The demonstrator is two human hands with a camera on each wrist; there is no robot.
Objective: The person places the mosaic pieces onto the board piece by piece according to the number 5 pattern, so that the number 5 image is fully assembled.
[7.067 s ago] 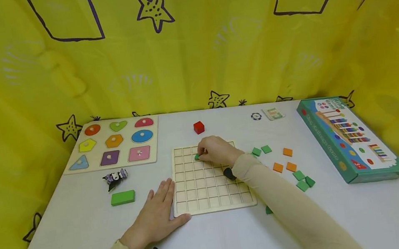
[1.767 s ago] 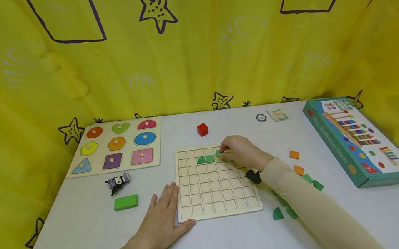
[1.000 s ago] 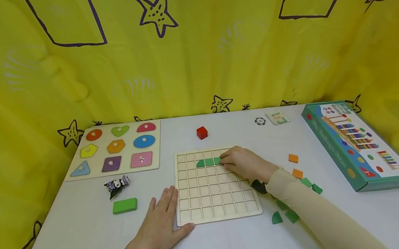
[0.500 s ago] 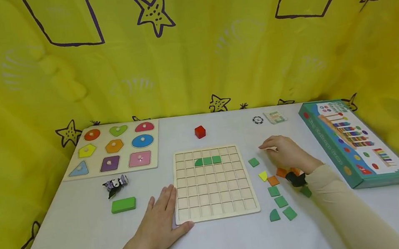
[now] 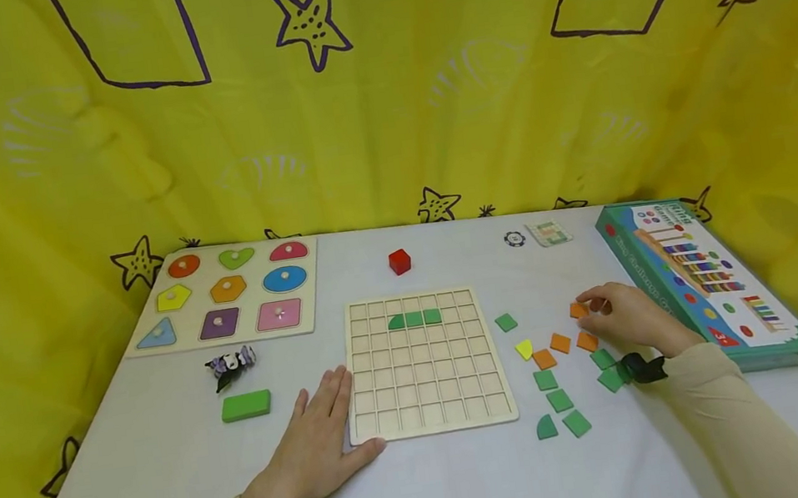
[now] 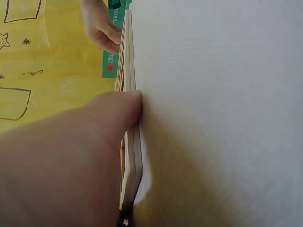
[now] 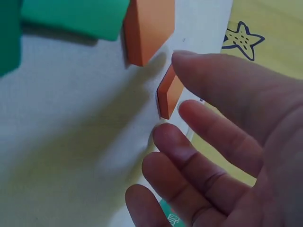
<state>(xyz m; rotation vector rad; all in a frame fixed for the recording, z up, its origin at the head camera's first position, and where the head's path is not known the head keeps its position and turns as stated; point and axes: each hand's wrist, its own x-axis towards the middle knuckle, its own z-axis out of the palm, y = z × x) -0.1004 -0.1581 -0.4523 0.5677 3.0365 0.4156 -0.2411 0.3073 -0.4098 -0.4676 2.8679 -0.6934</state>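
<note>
In the head view the left hand [image 5: 315, 449] lies flat on the white table [image 5: 438, 488], fingers straight, its fingertips against the near left edge of the wooden grid board [image 5: 425, 363]. Three green tiles [image 5: 414, 319] sit side by side in the board's second row. The right hand [image 5: 623, 316] reaches over the loose tiles to the right of the board, its fingertips at an orange tile [image 5: 578, 310]; from here it is hard to tell whether they touch it or hover just above. Part of the green tiles near the wrist is covered by the hand and sleeve.

The left wrist view is mostly filled by the back of the left hand [image 6: 71, 156], blurred and close; the board [image 6: 130, 156] shows only edge-on, with a fingertip pressed to its side. The right hand [image 6: 102, 28] appears far off, cut by the top of the frame.

In the right wrist view the right hand [image 7: 222, 156] is spread, fingers loosely bent and holding nothing, with the orange tile [image 7: 169, 97] just beyond the fingertips. A second orange tile [image 7: 149, 28] and a green piece [image 7: 75, 16] are cut off at the top edge.
</note>
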